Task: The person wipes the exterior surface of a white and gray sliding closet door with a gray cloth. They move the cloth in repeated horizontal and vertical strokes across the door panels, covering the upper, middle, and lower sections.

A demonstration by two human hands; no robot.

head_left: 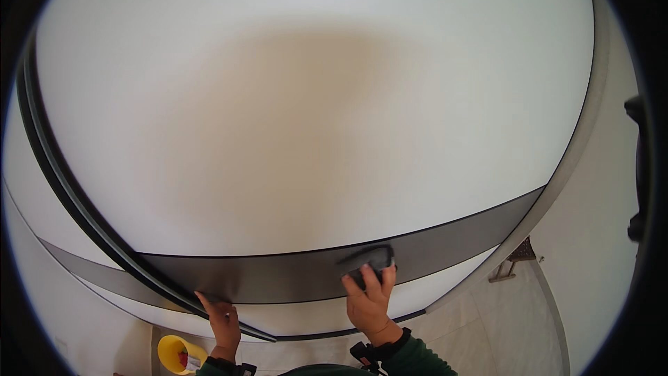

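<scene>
A large white panel (pixel 445 118) with a dark grey band (pixel 278 275) across its lower part fills most of the view. My right hand (pixel 372 306) holds a dark pad (pixel 376 259) flat against the band, right of the middle; its exact kind is blurred. Lower left, my left hand (pixel 224 322) rests at the band's bottom edge, close to the black frame strip (pixel 90 219). One finger there stretches out to the left and the others bend slightly, with nothing seen in them.
On the floor at the lower left stands a yellow bucket (pixel 170 354) with something red and white inside. Behind the panel's right side is a small brown stool (pixel 515 259) on pale tiles (pixel 480 320). A white wall (pixel 584 237) runs along the right, with a dark object (pixel 637 167) at the rim.
</scene>
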